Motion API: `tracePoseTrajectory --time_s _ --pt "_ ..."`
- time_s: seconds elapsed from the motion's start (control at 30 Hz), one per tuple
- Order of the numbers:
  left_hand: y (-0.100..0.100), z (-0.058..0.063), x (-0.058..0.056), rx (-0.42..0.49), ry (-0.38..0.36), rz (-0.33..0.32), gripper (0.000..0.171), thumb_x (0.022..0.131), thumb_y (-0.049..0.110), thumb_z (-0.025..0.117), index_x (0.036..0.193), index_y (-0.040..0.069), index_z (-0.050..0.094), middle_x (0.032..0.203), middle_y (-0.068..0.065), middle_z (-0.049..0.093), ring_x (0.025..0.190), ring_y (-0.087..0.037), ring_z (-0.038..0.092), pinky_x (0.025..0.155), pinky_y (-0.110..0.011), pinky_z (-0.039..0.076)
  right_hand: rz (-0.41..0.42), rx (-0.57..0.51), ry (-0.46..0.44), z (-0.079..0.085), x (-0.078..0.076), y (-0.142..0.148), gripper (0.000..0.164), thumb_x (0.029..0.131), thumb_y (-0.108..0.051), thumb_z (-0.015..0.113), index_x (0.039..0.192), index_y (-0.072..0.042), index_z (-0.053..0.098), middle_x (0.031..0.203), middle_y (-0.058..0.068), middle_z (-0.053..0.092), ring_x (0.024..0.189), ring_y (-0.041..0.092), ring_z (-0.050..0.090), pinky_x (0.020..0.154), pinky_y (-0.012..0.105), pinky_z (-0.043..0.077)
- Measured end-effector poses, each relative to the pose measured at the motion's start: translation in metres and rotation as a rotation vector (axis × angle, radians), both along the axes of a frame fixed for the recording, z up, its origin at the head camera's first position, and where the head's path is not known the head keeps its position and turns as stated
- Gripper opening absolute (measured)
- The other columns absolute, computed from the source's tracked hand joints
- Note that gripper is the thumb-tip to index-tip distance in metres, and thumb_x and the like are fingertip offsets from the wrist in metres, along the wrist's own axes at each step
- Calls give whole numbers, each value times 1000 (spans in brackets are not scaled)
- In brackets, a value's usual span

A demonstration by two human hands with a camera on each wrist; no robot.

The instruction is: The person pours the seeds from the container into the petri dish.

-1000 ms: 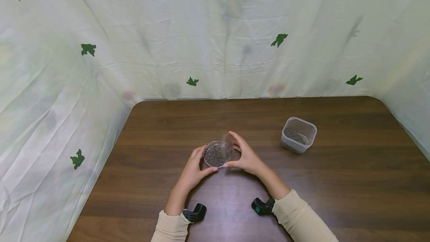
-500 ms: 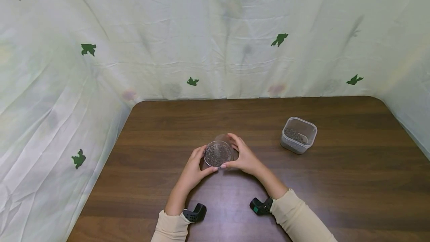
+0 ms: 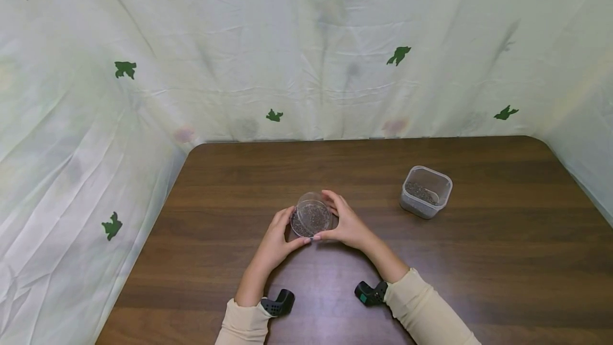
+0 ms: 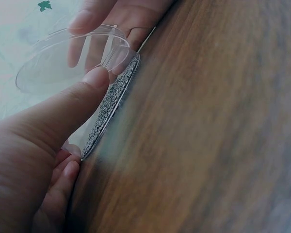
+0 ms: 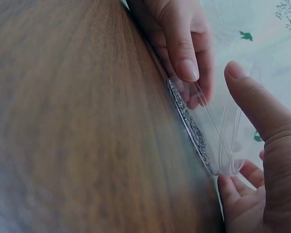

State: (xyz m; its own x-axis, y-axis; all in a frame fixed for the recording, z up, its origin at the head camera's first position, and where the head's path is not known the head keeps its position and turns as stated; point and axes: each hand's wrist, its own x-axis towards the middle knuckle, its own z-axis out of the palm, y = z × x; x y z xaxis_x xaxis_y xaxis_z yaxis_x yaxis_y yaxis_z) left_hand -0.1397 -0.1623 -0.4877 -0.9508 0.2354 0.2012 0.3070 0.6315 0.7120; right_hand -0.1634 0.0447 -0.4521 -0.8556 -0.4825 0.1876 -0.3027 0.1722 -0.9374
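A clear round petri dish (image 4: 108, 121) rests on the table, holding a layer of small dark grey grains (image 4: 110, 101). My left hand (image 3: 276, 242) grips the dish from its left side, thumb at the near edge and fingers around the far side. Tilted above it is the clear petri dish lid (image 4: 43, 60), pinched between thumb and fingers of my right hand (image 3: 349, 225). In the head view the lid overlaps the dish, shifted towards its far side. The right wrist view shows the lid's rim slanting over the dish, lower near the right fingers.
A clear plastic tub (image 3: 426, 191) without a lid stands to the right and farther back, with more dark grains inside. The brown wooden table (image 3: 503, 217) meets a white curtain (image 3: 335, 68) with green bird prints along its far edge.
My right hand has moved slightly left, carrying the lid from the dish's right side to over the dish. The left hand and dish have stayed in place.
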Motion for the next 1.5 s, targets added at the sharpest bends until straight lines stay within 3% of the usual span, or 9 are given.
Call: tracePoseTrajectory --time_s 1.1,1.27,1.5 --pt "-1 -3 -1 48 -33 23 84 67 26 79 133 -1 36 128 -18 40 117 -28 40 97 -42 32 47 23 37 -2 -2 -1 95 65 -4 79 136 9 18 136 29 30 126 34 30 102 41 25" --pt "-1 -2 -1 52 -46 23 85 67 26 80 134 -2 35 129 -19 39 117 -28 40 97 -41 33 44 27 66 -14 -6 -1 96 64 -5 80 136 9 18 136 28 31 125 34 31 101 42 26" --pt "-1 -2 0 43 -43 20 89 66 26 80 134 -6 32 129 -22 38 117 -30 40 97 -42 33 27 73 69 -37 -15 -2 100 64 -19 82 139 1 19 139 16 32 127 22 31 102 34 26"
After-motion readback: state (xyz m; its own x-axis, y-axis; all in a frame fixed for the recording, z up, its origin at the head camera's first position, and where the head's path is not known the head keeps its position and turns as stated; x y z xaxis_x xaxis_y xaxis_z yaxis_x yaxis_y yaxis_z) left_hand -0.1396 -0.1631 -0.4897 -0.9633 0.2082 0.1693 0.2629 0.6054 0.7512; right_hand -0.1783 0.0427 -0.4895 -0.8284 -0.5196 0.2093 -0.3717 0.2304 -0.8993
